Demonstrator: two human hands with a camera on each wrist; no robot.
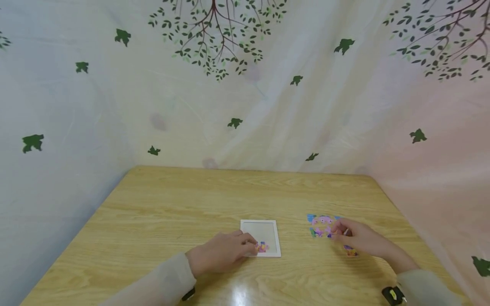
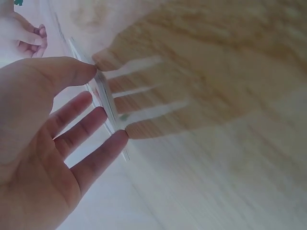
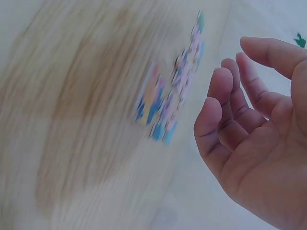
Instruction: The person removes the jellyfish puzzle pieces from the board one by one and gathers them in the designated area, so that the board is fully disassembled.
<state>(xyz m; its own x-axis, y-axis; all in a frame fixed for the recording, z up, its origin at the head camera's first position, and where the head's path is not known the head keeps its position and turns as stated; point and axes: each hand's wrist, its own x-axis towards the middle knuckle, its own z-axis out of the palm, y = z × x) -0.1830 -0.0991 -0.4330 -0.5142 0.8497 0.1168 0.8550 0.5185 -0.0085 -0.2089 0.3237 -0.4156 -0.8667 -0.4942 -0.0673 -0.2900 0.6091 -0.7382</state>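
Observation:
A small white puzzle frame (image 1: 277, 238) lies flat on the table in front of me. Inside its lower part sit a few joined pink and multicoloured jigsaw pieces (image 1: 263, 247), partly covered by my left hand (image 1: 226, 250). Fairly straight, spread fingers (image 2: 86, 129) and the thumb of that hand touch the frame at its left side. To the right, my right hand (image 1: 363, 241) hovers beside several loose jigsaw pieces (image 1: 320, 221) with pink, blue and green printing. Its fingers bend loosely, and nothing shows between them in the right wrist view. Another orange and purple cluster (image 1: 351, 251) lies below that hand.
The wood-grain table (image 1: 183, 199) stretches out to its back edge. Behind and beside it hangs a pale curtain (image 1: 183, 114) printed with leaves and branches. Dark wrist straps show below both sleeves.

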